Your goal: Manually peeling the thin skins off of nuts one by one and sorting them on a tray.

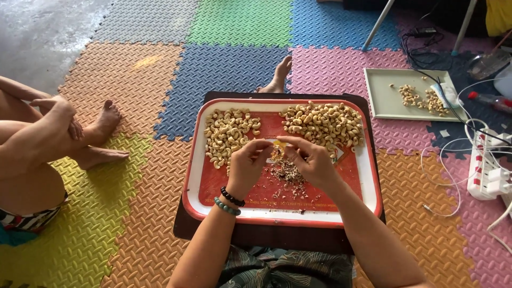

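Note:
A red and white tray rests on a dark board across my lap. Two heaps of cashew nuts lie on it: a pale peeled heap at the far left and a larger heap at the far right. Brown skin scraps are scattered in the tray's middle. My left hand, with two bead bracelets at the wrist, and my right hand meet above the scraps. Together they pinch one small cashew nut between their fingertips.
Another person sits at the left, their legs and feet on the coloured foam floor mats. A pale green tray with some nuts lies at the far right. Beside it are cables and a white power strip.

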